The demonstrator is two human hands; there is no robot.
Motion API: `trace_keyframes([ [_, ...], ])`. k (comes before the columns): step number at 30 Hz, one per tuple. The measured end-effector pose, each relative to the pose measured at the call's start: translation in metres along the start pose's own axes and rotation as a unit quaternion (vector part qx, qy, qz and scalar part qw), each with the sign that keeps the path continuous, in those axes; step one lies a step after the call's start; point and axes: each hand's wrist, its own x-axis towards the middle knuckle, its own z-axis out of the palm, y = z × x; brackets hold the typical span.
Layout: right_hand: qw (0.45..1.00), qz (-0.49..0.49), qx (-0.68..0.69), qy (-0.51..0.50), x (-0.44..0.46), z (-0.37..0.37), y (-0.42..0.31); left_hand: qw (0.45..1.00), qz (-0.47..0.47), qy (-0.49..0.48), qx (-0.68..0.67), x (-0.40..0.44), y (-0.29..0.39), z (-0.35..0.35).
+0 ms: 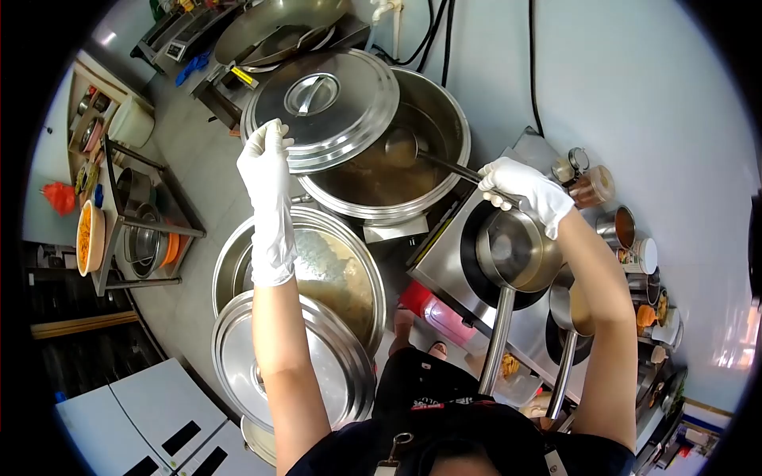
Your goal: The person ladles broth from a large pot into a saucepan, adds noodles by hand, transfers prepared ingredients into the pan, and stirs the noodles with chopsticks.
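My left hand [266,163], in a white glove, grips the near left rim of a round steel pot lid [361,91]. That lid sits shifted to the left over a large stockpot [462,131] of brown liquid, leaving its right side uncovered. In my right hand [524,189], also gloved, the long handle of a ladle [403,148] is held. The ladle's bowl is inside the stockpot, at or just above the liquid. Below the right hand, a long-handled saucepan [502,297] holds a little clear liquid.
A second large pot [379,278] stands nearer, partly covered by its lid [230,349]. Another saucepan [567,349] is on the steel counter [446,276]. Jars and containers [591,186] line the wall. A wok [238,32] lies at the back; a metal shelf [151,226] is at left.
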Motion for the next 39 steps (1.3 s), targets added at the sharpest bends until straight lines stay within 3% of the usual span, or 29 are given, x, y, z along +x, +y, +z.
trace_keyframes([
  [7,0.97,0.033,0.231,-0.067,-0.094,-0.018,0.015,0.999,0.018,-0.026,0.02,-0.02,0.001,0.0],
  [12,0.959,-0.018,0.262,-0.111,-0.151,-0.022,0.046,0.999,0.003,-0.044,0.021,-0.035,0.005,-0.006],
  [16,0.966,-0.065,0.235,-0.08,-0.206,-0.023,0.071,0.999,0.0,-0.037,0.023,-0.054,0.007,-0.009],
  [21,0.928,-0.135,0.336,-0.089,-0.281,-0.026,0.121,0.998,0.005,-0.064,0.023,-0.079,0.005,-0.015],
  [24,0.933,-0.172,0.314,-0.018,-0.342,-0.019,0.15,0.996,0.017,-0.072,0.039,-0.099,0.002,-0.013],
  [29,0.9,-0.136,0.402,0.101,-0.449,-0.001,0.208,0.984,0.022,-0.149,0.092,-0.154,-0.013,0.004],
  [30,0.897,-0.137,0.403,0.122,-0.469,0.005,0.221,0.969,0.017,-0.195,0.149,-0.178,-0.013,0.01],
  [31,0.893,-0.138,0.403,0.143,-0.488,0.011,0.235,0.966,-0.012,-0.236,0.104,-0.21,-0.016,0.02],
  [32,0.89,-0.127,0.403,0.17,-0.507,0.017,0.248,0.936,-0.019,-0.305,0.176,-0.222,-0.042,0.021],
  [33,0.883,-0.128,0.41,0.187,-0.524,0.025,0.257,0.919,-0.042,-0.354,0.167,-0.263,-0.024,0.03],
  [34,0.887,-0.103,0.391,0.225,-0.541,0.032,0.265,0.908,-0.043,-0.366,0.198,-0.285,-0.04,0.034],
  [35,0.888,-0.077,0.371,0.261,-0.556,0.039,0.272,0.904,-0.026,-0.379,0.194,-0.322,-0.01,0.039],
  [38,0.879,-0.051,0.353,0.316,-0.586,0.059,0.298,0.911,0.013,-0.392,0.129,-0.391,-0.012,0.052],
  [39,0.882,-0.026,0.33,0.335,-0.594,0.065,0.302,0.898,-0.006,-0.429,0.1,-0.424,0.015,0.056],
])
